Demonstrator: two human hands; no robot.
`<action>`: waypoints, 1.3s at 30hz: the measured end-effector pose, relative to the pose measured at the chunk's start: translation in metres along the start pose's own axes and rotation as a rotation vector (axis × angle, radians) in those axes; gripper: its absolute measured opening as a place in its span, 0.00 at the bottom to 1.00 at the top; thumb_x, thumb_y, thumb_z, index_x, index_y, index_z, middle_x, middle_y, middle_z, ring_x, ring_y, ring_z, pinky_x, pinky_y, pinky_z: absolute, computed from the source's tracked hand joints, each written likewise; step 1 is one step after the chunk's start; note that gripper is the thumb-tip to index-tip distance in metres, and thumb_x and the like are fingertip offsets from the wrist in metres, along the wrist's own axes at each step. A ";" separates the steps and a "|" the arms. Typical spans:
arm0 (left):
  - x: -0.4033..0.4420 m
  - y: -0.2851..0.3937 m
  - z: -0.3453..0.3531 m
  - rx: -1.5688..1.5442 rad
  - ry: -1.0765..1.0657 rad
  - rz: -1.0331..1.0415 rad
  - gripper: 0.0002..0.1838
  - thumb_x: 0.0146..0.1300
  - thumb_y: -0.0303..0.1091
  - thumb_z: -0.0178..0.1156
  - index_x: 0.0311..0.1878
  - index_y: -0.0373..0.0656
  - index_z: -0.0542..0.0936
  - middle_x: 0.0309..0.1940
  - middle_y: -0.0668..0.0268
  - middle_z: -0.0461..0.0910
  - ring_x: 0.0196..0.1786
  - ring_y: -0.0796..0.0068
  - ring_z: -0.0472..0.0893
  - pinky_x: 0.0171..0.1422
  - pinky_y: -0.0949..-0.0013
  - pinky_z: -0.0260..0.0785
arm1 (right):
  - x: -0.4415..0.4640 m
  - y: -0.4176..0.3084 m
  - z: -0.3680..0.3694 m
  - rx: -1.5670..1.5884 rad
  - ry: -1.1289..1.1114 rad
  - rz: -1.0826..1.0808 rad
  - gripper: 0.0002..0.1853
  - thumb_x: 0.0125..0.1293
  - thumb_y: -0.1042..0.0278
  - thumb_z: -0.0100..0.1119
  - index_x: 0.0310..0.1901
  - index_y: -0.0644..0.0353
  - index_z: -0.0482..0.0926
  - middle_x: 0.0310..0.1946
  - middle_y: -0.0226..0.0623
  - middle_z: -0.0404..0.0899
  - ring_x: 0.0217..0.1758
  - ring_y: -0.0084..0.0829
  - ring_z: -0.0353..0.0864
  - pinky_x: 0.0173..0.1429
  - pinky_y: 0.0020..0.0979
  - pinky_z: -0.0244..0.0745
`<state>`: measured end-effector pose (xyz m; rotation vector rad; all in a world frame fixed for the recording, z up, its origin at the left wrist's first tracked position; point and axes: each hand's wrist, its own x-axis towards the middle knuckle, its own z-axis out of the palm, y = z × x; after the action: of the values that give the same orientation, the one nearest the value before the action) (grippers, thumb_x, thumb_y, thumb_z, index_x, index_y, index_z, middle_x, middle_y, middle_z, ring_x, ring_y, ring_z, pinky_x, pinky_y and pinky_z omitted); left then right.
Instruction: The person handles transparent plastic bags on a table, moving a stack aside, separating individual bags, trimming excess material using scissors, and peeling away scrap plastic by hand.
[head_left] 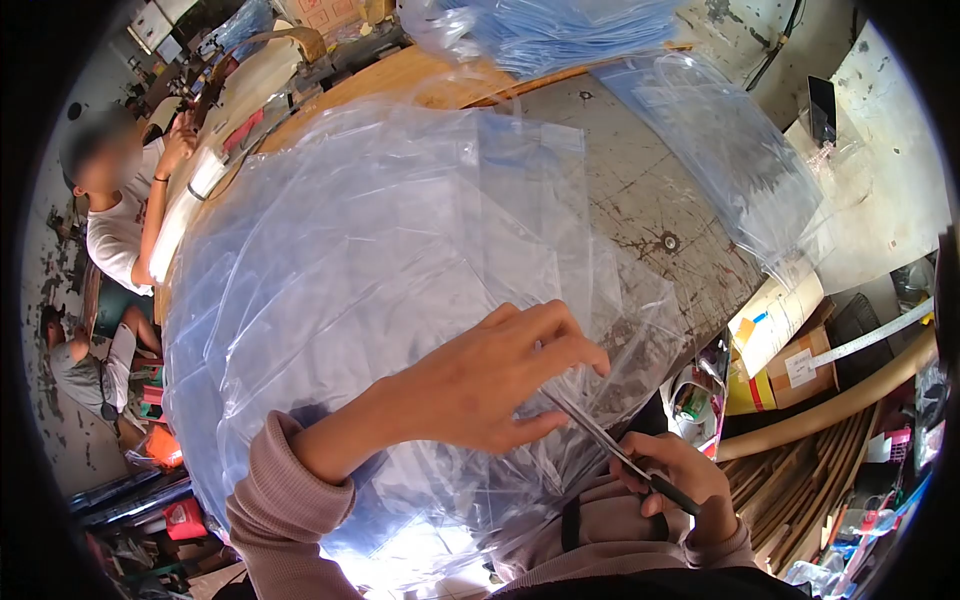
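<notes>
Clear plastic sheets lie overlapping in a large pile across the table. Above the right part of this pile is my left hand, its fingers apart and bent, with nothing visible between them. My right hand is at the table's front edge, its fingers wrapped round the dark handle of scissors. The blades point up and left, toward the space just below my left hand's fingertips, over the crumpled edge of the plastic.
At the back is a stack of bluish plastic. A flat clear bag lies at the right on the worn tabletop. Two other people sit at the far left. Cardboard boxes and a curved tan tube are at the lower right.
</notes>
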<state>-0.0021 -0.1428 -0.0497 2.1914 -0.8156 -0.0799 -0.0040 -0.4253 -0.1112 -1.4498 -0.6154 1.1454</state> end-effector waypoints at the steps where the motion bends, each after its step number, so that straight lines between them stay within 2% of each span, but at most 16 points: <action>1: 0.000 0.000 0.001 -0.001 0.001 0.001 0.25 0.47 0.30 0.68 0.52 0.48 0.73 0.41 0.65 0.70 0.41 0.66 0.73 0.47 0.67 0.64 | 0.000 0.007 0.002 0.050 0.004 -0.014 0.34 0.44 0.42 0.72 0.43 0.63 0.72 0.20 0.30 0.70 0.23 0.22 0.70 0.27 0.24 0.63; 7: 0.000 -0.002 0.008 0.018 0.033 -0.112 0.27 0.51 0.34 0.67 0.55 0.47 0.70 0.40 0.64 0.70 0.41 0.67 0.72 0.47 0.66 0.64 | 0.000 0.005 0.012 0.095 0.068 0.006 0.32 0.46 0.46 0.73 0.43 0.64 0.71 0.19 0.29 0.69 0.22 0.20 0.69 0.26 0.22 0.62; 9: 0.000 -0.002 0.009 0.020 0.051 -0.122 0.28 0.53 0.41 0.66 0.57 0.46 0.69 0.40 0.64 0.69 0.41 0.66 0.71 0.47 0.66 0.62 | 0.000 0.005 0.012 0.062 0.085 0.001 0.32 0.47 0.47 0.73 0.43 0.64 0.71 0.19 0.29 0.69 0.22 0.20 0.69 0.26 0.23 0.62; 10: 0.000 -0.003 0.010 0.017 0.048 -0.122 0.28 0.53 0.41 0.66 0.57 0.46 0.69 0.40 0.64 0.69 0.41 0.66 0.71 0.47 0.66 0.62 | 0.000 0.004 0.012 0.060 0.087 0.010 0.31 0.47 0.48 0.73 0.43 0.64 0.71 0.19 0.29 0.69 0.22 0.20 0.69 0.26 0.23 0.62; 12: 0.001 -0.004 0.009 0.095 0.085 -0.109 0.32 0.53 0.49 0.65 0.58 0.46 0.69 0.40 0.64 0.69 0.42 0.66 0.70 0.48 0.66 0.60 | 0.000 0.004 0.013 0.062 0.090 0.021 0.31 0.47 0.48 0.73 0.43 0.64 0.71 0.19 0.29 0.69 0.22 0.20 0.69 0.26 0.23 0.62; 18: 0.000 -0.004 0.007 0.254 0.156 -0.191 0.39 0.47 0.57 0.67 0.59 0.45 0.68 0.40 0.64 0.69 0.44 0.66 0.70 0.51 0.64 0.58 | 0.003 0.000 0.017 0.094 0.095 0.013 0.31 0.48 0.46 0.72 0.43 0.64 0.71 0.19 0.27 0.68 0.22 0.19 0.67 0.27 0.23 0.61; 27: 0.000 -0.002 0.007 0.211 0.170 -0.228 0.45 0.39 0.52 0.73 0.60 0.45 0.66 0.42 0.63 0.69 0.43 0.65 0.69 0.51 0.64 0.60 | 0.003 -0.003 0.022 0.115 0.128 0.063 0.31 0.47 0.44 0.72 0.42 0.61 0.72 0.20 0.26 0.68 0.24 0.16 0.67 0.26 0.22 0.59; 39: -0.001 -0.004 0.008 0.194 0.184 -0.218 0.45 0.40 0.54 0.71 0.61 0.45 0.65 0.41 0.63 0.69 0.43 0.65 0.69 0.51 0.64 0.60 | 0.001 0.004 0.028 0.143 0.167 0.055 0.32 0.47 0.41 0.71 0.41 0.61 0.73 0.20 0.25 0.69 0.24 0.15 0.67 0.27 0.20 0.60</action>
<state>-0.0029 -0.1451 -0.0583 2.4224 -0.4977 0.0964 -0.0289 -0.4128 -0.1124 -1.4295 -0.3724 1.0760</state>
